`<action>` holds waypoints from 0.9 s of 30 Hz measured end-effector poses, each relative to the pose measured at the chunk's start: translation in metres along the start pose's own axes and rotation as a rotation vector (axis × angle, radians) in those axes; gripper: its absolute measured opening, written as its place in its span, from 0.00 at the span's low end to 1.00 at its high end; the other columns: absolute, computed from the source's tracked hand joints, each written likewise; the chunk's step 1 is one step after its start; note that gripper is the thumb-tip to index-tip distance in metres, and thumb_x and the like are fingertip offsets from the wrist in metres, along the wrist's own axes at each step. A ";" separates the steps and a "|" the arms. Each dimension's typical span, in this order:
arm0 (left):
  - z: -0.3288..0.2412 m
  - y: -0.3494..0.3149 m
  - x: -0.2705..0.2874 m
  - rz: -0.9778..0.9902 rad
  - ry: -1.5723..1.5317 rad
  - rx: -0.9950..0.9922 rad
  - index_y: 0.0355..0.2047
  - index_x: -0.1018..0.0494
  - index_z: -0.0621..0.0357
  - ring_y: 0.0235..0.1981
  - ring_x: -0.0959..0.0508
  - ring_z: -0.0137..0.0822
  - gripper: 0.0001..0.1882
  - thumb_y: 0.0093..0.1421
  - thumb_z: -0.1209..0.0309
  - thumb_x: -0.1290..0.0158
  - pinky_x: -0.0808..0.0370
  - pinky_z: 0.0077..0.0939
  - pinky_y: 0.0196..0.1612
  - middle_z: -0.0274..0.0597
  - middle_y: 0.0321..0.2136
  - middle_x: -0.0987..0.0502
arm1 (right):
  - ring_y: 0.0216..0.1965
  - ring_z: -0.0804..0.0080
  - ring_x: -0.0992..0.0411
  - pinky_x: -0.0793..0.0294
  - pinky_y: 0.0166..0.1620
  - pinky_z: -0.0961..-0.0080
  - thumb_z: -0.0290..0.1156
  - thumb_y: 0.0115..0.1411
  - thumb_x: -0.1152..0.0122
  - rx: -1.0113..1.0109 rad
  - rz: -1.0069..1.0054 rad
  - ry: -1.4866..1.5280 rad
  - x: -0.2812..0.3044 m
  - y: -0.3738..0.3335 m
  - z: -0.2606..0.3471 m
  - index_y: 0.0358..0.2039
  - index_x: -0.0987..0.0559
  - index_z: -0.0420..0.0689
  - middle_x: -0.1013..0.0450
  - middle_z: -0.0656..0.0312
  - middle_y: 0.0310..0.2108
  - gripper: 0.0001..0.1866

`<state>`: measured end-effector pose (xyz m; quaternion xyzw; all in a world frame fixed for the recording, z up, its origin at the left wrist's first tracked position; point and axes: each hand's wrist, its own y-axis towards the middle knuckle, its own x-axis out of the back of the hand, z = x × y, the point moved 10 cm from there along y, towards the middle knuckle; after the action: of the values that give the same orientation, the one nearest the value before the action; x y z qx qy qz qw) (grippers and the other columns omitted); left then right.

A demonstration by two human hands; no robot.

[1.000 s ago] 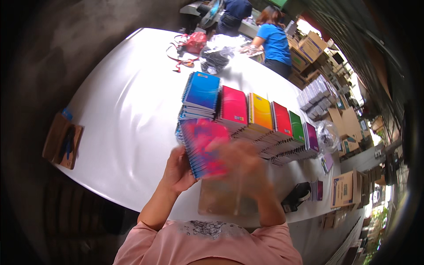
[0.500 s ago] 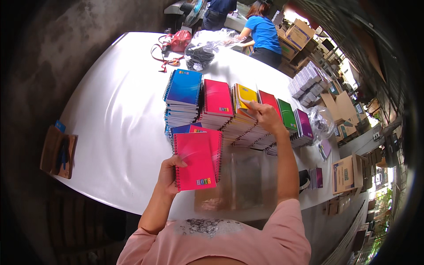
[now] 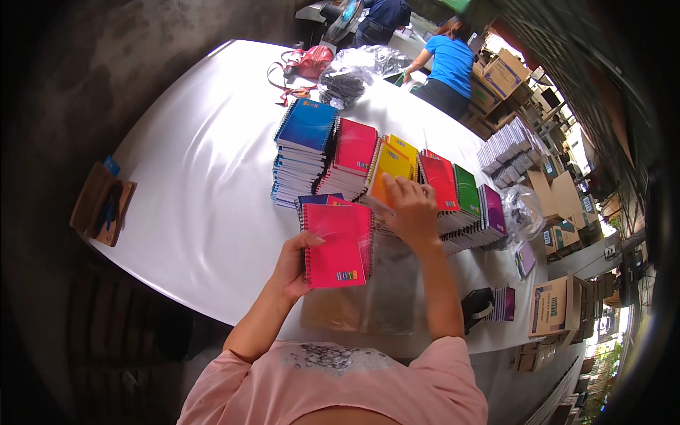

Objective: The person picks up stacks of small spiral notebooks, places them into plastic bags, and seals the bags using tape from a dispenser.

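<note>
My left hand (image 3: pixel 292 265) is closed around a small fan of spiral notebooks, with a pink notebook (image 3: pixel 334 244) on top and a blue edge showing behind. Gripped at its near end, a yellow spiral notebook (image 3: pixel 387 167) is in my right hand (image 3: pixel 413 210), pulled toward me over the front of the yellow stack (image 3: pixel 404 147). Notebook piles stand in a row on the white table: a blue stack (image 3: pixel 307 125), a pink stack (image 3: pixel 355 144), a red stack (image 3: pixel 440 185), a green stack (image 3: pixel 466 189) and a purple stack (image 3: pixel 491 207).
Clear plastic sheets (image 3: pixel 358 312) lie before me. A red bag (image 3: pixel 313 62) and crumpled plastic (image 3: pixel 354 74) sit at the far side. A brown holder (image 3: pixel 103 205) is at the left edge. A person in blue (image 3: pixel 450 67) stands beyond; cartons (image 3: pixel 552 308) fill the right.
My right hand has taken hold of the yellow notebook and drawn it off its stack toward me. The held pink notebook has shifted slightly right and away in view.
</note>
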<state>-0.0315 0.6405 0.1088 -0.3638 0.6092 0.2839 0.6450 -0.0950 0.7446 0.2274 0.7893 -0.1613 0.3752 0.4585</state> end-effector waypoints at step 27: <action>0.088 -0.002 0.008 0.146 -0.183 0.267 0.51 0.38 0.68 0.44 0.25 0.49 0.28 0.45 0.78 0.56 0.30 0.46 0.50 0.55 0.44 0.27 | 0.60 0.57 0.42 0.48 0.61 0.60 0.29 0.48 0.39 -0.301 0.526 0.345 -0.028 -0.052 -0.146 0.60 0.39 0.59 0.42 0.54 0.60 0.37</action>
<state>0.0218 0.7101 0.1003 -0.2022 0.6049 0.2787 0.7180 -0.1470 0.8930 0.2187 0.5693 -0.3325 0.5804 0.4779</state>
